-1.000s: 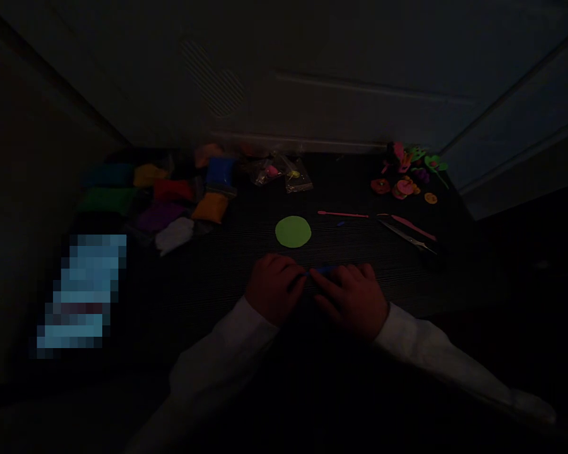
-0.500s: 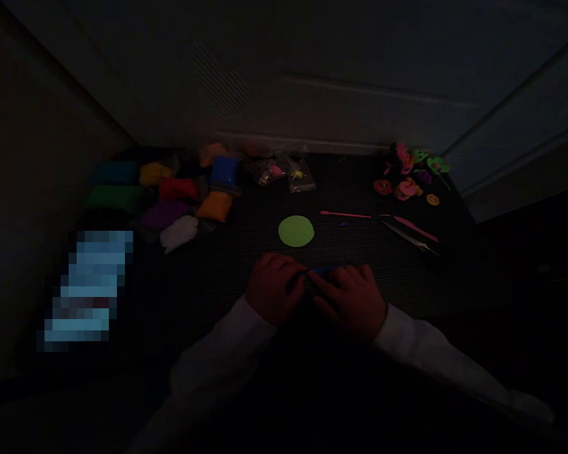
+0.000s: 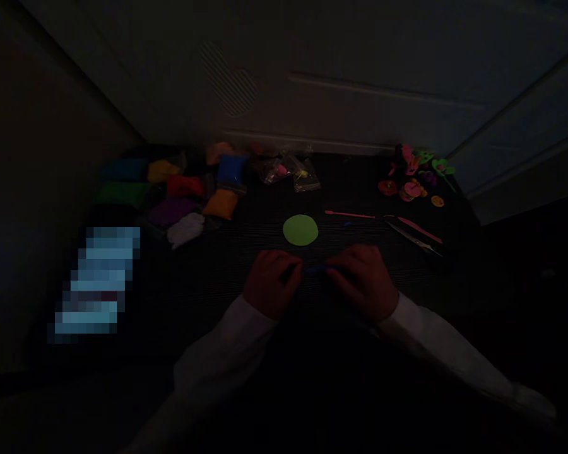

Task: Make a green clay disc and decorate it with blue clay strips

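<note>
The scene is very dark. My left hand (image 3: 272,282) and my right hand (image 3: 366,282) rest low over a dark mat (image 3: 246,277), fingers curled. Between them runs a thin blue strip of clay (image 3: 316,269), each hand pinching one end. Just beyond the hands lies a flat round green clay disc (image 3: 300,229). Both wrists wear white sleeves.
Several coloured clay packs (image 3: 184,192) lie at the back left, with two clear bags (image 3: 291,173) beside them. Pink modelling tools (image 3: 383,219) and scissors (image 3: 419,241) lie to the right. Small clay flowers (image 3: 414,176) sit at the back right. A wall stands behind.
My hands have drawn apart a little, the right hand shifting right, so more of the blue strip shows between them. The view has drifted slightly.
</note>
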A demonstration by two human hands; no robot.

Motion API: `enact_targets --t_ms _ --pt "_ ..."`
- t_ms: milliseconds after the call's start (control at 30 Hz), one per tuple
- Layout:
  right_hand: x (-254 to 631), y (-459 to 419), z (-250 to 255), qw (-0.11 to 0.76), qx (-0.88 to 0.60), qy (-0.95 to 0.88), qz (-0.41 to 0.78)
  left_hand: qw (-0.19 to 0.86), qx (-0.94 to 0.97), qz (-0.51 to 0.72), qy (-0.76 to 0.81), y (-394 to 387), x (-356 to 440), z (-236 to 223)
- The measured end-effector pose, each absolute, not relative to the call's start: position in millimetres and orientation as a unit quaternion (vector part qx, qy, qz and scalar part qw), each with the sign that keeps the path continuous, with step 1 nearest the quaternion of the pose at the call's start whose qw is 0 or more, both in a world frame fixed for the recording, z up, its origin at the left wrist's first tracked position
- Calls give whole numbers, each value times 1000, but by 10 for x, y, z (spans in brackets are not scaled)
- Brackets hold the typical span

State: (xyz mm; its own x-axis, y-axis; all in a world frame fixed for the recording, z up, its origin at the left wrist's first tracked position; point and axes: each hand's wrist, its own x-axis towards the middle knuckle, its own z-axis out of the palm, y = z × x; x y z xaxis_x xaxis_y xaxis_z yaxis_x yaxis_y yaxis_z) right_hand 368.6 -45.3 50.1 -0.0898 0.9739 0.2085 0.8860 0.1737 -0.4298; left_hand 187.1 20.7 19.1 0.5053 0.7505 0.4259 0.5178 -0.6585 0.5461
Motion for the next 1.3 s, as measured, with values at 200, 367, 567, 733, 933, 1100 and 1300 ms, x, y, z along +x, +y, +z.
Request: enact_targets --t_ms 200,367,567,733,933,1100,1300 --pt "3898 -22 553 230 -613 -704 276 180 851 311 384 233 1862 183" --pt "3846 120 456 161 -565 -781 212 191 848 285 405 225 1881 197" --pt "3949 -50 458 140 -578 -786 167 190 859 256 402 205 1895 182" --pt "4011 -302 430 123 -571 -800 135 151 884 212 388 196 1938 146" --pt "3884 -351 343 170 -553 -804 138 211 885 223 351 224 1926 163" --pt "3861 -322 355 219 -548 -794 148 204 870 288 346 238 1890 165" --pt "3873 -330 364 222 -551 -794 130 151 879 297 341 243 1864 191"
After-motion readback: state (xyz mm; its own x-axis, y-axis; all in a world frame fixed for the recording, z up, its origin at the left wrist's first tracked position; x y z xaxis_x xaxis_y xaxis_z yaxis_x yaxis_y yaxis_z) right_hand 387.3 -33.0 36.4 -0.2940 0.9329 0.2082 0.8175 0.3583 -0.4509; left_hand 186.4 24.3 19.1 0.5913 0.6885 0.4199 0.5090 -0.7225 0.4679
